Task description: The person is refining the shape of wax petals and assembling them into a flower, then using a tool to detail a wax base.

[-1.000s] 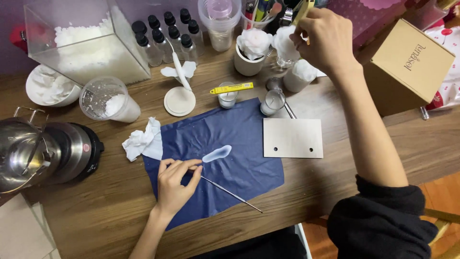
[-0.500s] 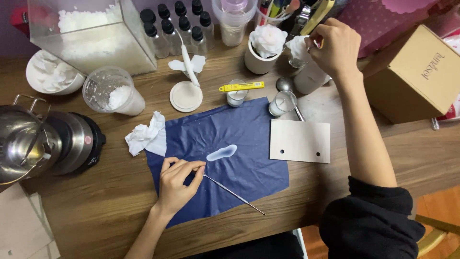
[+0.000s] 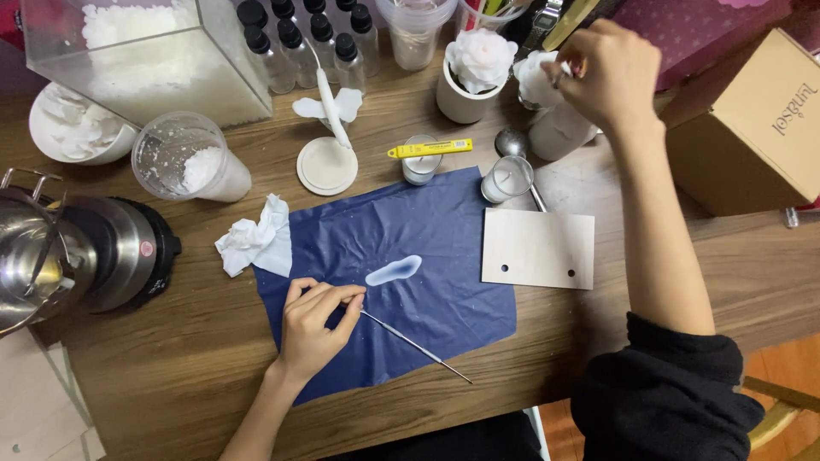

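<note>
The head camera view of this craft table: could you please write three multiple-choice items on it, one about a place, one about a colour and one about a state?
1. Where does the pale wax smear lie?
A. on the wooden board
B. on the cloth
C. in the metal pot

2. What colour is the cloth?
A. dark blue
B. red
C. green

3. What is the left hand doing?
A. resting flat and empty
B. lifting a bottle
C. pinching a thin metal tool

Answers: 1 B, the smear sits mid-cloth; 2 A, the sheet is navy; 3 C, the fingertips close on the tool's end.
</note>
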